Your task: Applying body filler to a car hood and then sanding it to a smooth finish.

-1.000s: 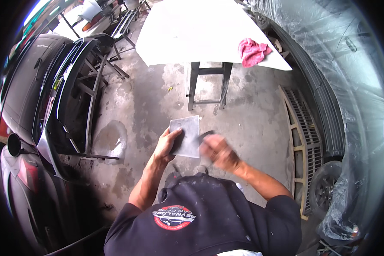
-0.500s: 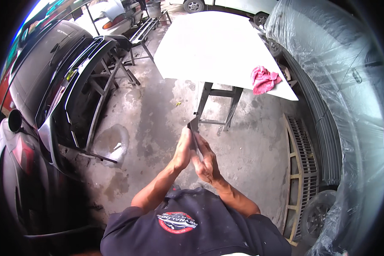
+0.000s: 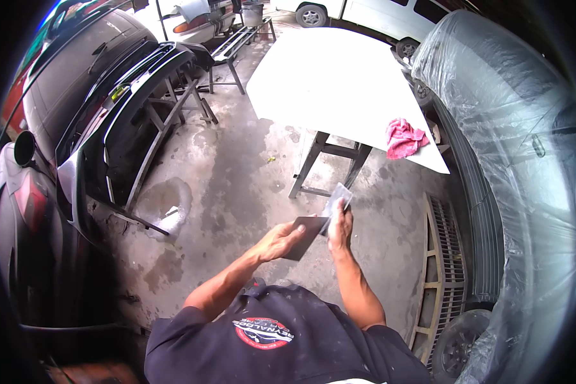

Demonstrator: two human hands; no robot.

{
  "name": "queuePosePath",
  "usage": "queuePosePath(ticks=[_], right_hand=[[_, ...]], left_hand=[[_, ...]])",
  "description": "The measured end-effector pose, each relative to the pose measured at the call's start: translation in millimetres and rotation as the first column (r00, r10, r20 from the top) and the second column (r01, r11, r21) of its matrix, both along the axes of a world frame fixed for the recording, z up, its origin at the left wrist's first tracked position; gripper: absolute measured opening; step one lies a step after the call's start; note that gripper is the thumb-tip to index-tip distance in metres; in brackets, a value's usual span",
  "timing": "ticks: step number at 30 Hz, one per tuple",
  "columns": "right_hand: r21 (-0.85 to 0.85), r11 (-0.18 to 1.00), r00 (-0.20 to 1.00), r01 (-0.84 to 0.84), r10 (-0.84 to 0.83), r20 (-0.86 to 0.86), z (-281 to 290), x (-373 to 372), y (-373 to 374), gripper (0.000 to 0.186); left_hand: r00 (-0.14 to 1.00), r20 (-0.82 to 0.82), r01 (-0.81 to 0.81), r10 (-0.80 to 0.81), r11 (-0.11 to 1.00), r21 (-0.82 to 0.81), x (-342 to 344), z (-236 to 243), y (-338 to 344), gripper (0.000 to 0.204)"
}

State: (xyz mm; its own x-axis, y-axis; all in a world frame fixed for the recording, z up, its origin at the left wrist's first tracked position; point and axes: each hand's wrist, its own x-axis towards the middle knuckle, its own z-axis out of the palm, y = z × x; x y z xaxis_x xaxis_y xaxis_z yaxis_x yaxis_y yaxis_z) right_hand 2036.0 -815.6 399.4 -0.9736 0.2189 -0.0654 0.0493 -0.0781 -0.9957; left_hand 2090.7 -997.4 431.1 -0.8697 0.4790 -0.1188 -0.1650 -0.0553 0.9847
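Observation:
My left hand (image 3: 279, 242) is closed on a dark grey sheet (image 3: 307, 235) that looks like sandpaper, thumb on its upper face. To its right, my right hand (image 3: 340, 228) grips a thin, flat, light grey rectangular piece (image 3: 337, 198), tilted upward; its exact kind I cannot make out. The two flat pieces meet or overlap between my hands. Beyond them a large white panel (image 3: 320, 80) lies on a dark stand (image 3: 313, 163), with a crumpled pink cloth (image 3: 404, 139) on its near right corner.
At left a black car bumper (image 3: 112, 137) rests on a trestle beside a dark car (image 3: 77, 61). Along the right stand a plastic-covered vehicle (image 3: 515, 96), a slatted grille (image 3: 447, 256) and a wheel (image 3: 461, 342). A white van (image 3: 365, 13) is at the back.
My hands have come apart from being pressed together around the flat pieces. The right has moved right with the light piece, and the dark sheet now shows flat in the left.

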Motion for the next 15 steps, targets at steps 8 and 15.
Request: queuePosePath(ticks=[8,15], right_hand=[[0.264,0.951,0.924,-0.161,0.240,-0.299,41,66,-19,0.045],[0.462,0.868,0.830,-0.184,0.389,-0.400,61,83,-42,0.049]], left_hand=[[0.671,0.275,-0.733,0.688,0.560,0.387,-30,-27,-16,0.039],[0.576,-0.590,-0.760,0.566,0.637,-0.131,-16,-12,33,0.052]])
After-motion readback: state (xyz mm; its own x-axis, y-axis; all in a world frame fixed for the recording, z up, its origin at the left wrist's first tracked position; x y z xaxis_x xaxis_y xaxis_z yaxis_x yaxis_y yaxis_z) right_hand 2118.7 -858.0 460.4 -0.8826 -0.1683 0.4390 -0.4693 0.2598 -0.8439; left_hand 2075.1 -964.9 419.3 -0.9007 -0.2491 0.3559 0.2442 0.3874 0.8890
